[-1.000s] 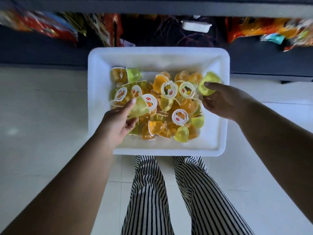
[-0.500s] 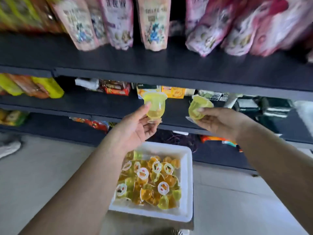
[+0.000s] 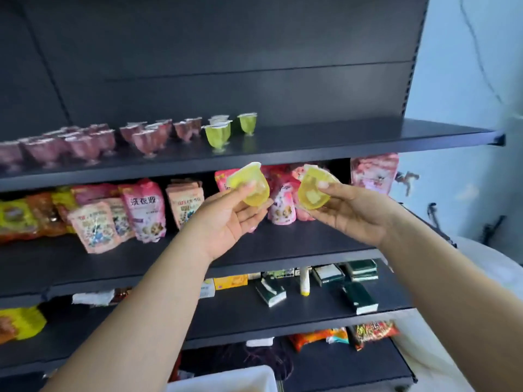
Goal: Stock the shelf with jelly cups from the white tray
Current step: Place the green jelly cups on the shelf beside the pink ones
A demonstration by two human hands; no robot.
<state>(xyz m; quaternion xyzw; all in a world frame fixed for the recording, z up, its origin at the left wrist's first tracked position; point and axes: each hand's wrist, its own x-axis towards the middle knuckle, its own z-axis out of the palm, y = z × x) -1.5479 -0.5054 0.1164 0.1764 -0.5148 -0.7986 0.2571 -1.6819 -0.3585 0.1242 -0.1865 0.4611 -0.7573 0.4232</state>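
Note:
My left hand point(image 3: 229, 219) pinches a yellow jelly cup point(image 3: 253, 185), tilted, just below the front edge of the top shelf point(image 3: 353, 138). My right hand point(image 3: 353, 216) holds a second yellow jelly cup point(image 3: 312, 193) beside it, also tilted. On the top shelf stand several pink jelly cups point(image 3: 147, 140) in rows at the left and green jelly cups point(image 3: 218, 134) to their right. Only a corner of the white tray point(image 3: 226, 379) shows at the bottom edge.
Pink and orange snack pouches point(image 3: 144, 209) fill the second shelf behind my hands. Dark green packs point(image 3: 359, 298) and a small white bottle point(image 3: 304, 280) lie on the third shelf. The right part of the top shelf is bare. A pale wall stands at right.
Both hands have lifted a yellow cup each out of the tray and raised them from the low shelves up to just under the top shelf. The view has swung upward.

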